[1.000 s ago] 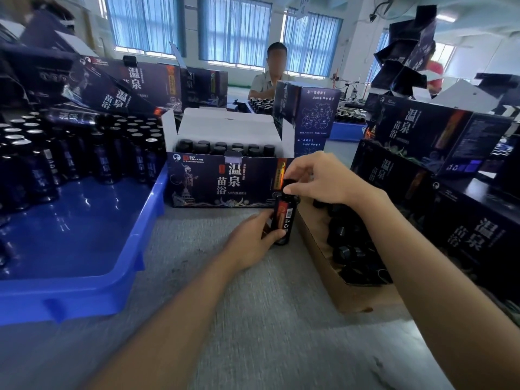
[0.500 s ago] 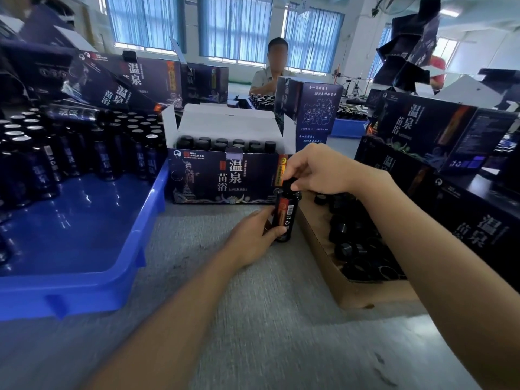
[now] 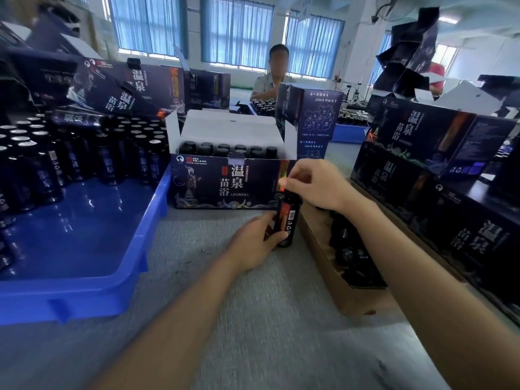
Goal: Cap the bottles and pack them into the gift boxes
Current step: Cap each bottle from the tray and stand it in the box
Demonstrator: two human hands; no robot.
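On the left, a blue tray (image 3: 135, 249) holds rows of dark bottles with silvery tops (image 3: 36, 153), which look uncapped. Just right of it, at the middle of the grey table (image 3: 225, 319), the open gift box (image 3: 225, 181) stands with its flaps up and black-capped bottles lined up inside.

In front of the box's right corner, the left hand (image 3: 253, 243) wraps its fingers round the lower body of one bottle (image 3: 287, 220) and holds it upright on or just above the table. It looks small and rigid, probably glass. I'd guess it is light but breakable, and its glossy label is likely slick. The low grip on the body seems right, since it leaves the neck free for twisting. The bottle is dark, almost black, with an orange-red panel and a white barcode patch facing me.

The right hand (image 3: 315, 187) hangs over the bottle's top, fingers curled down and pinching there. I cannot make out the cap itself under them.

Further right, a shallow cardboard tray (image 3: 318, 249) holds loose black caps (image 3: 349, 254), and closed gift boxes (image 3: 422, 142) are stacked beyond it.
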